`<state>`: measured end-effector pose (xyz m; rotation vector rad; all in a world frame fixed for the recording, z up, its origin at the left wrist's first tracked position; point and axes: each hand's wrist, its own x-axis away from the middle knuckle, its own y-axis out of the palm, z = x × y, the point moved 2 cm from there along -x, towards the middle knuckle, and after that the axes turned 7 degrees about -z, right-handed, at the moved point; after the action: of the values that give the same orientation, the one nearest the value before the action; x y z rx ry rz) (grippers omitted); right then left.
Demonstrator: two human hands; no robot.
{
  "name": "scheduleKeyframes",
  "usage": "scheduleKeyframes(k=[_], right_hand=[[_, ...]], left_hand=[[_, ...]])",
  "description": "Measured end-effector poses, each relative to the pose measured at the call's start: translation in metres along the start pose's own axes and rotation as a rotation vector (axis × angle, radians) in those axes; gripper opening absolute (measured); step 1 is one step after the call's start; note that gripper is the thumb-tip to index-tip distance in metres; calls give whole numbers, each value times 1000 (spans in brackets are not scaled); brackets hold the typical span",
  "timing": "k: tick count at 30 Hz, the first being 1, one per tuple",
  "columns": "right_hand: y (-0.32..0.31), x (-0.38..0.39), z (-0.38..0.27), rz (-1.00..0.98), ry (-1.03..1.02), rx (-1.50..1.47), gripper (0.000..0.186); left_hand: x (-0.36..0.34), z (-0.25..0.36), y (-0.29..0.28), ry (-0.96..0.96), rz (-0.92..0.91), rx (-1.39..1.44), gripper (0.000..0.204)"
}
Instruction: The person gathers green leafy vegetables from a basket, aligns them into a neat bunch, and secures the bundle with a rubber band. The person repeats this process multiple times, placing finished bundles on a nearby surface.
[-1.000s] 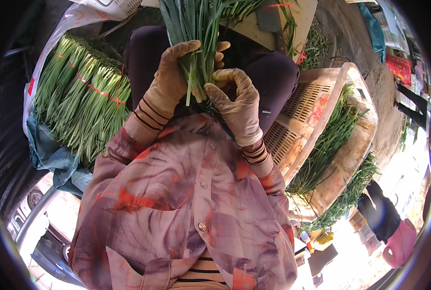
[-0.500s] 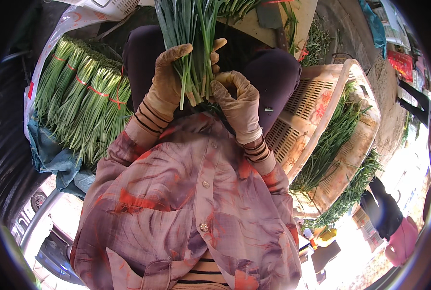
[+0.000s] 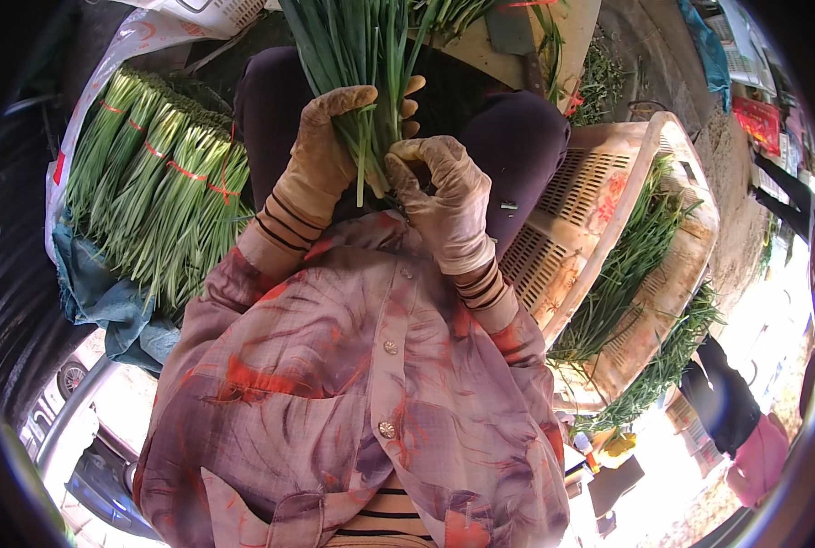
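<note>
A bunch of garlic chives (image 3: 353,46), dark green leaves with pale stem ends, stands between my knees, its leaves pointing away from me. My left hand (image 3: 327,137), in a soiled pale glove, is wrapped around its lower part, thumb across the front. Beside the stem ends is my right hand (image 3: 449,196), gloved too, thumb and forefinger curled together in a pinch. What lies between those fingertips is too small or hidden to name. To my left lie several chive bundles (image 3: 165,173) tied with red bands.
A pale plastic basket (image 3: 645,173) holding loose greens (image 3: 631,265) stands at my right. Ahead is a board (image 3: 554,78) with a dark flat blade (image 3: 510,32) and more chives. A white sack (image 3: 86,119) edges the tied bundles. Someone in pink (image 3: 759,461) is at the lower right.
The bunch has tilted and shifted slightly left, with fewer stem ends hanging below my left hand. My right hand has moved a little left, closer to the stem ends.
</note>
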<state>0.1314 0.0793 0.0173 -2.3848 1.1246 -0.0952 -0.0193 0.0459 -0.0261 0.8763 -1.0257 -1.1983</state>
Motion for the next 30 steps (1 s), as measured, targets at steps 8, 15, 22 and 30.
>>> scheduleKeyframes(k=[8,15,22,30], right_hand=[[-10,0,5,-9,97,-95,8],[-6,2,13,66,50,-116,10],[-11,1,17,-27,-15,-47,17],[-8,0,21,-97,262,-101,12]], left_hand=[[1,-6,17,-6,-61,3,62],[-1,-7,2,-68,-85,40,66],[1,-6,4,-45,-45,-23,65],[-1,-9,13,25,-63,11,56]])
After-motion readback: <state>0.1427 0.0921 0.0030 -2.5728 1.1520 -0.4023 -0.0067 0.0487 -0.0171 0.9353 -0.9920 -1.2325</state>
